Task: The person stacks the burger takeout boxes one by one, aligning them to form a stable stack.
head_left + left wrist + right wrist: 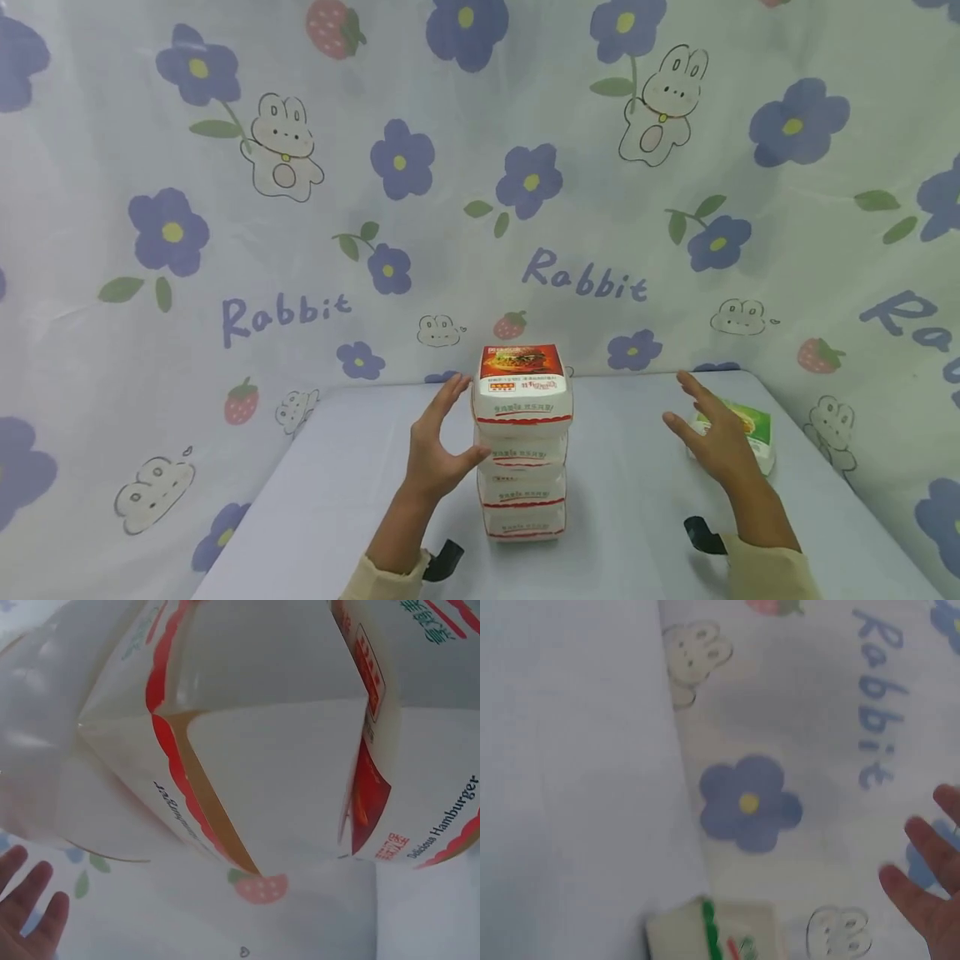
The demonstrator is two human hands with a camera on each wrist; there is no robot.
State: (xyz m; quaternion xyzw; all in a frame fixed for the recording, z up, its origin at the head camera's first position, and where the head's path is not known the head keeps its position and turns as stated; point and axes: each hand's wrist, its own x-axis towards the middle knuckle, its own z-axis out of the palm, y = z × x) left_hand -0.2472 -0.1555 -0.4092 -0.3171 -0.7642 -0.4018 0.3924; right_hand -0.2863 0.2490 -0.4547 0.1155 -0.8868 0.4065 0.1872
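Note:
Several white hamburger boxes stand in a stack at mid-table, their edges trimmed in red; the top box (522, 408) has a burger picture on its lid. My left hand (438, 454) is at the stack's left side, fingers and thumb spread, the thumb tip overlapping the second box in the head view. Up close in the left wrist view, a box side (277, 772) fills the middle, with the left fingers (28, 889) extended at lower left. Over to the right, my right hand (716, 437) hovers with spread fingers and holds nothing. Behind it a green-lidded hamburger box (761, 454) is partly hidden.
A white-covered table (360, 433) runs back to a curtain (465, 242) printed with rabbits, purple flowers and strawberries. Black wrist-mounted pieces (444, 561) show at both cuffs. The green-trimmed box sits near the table's right edge.

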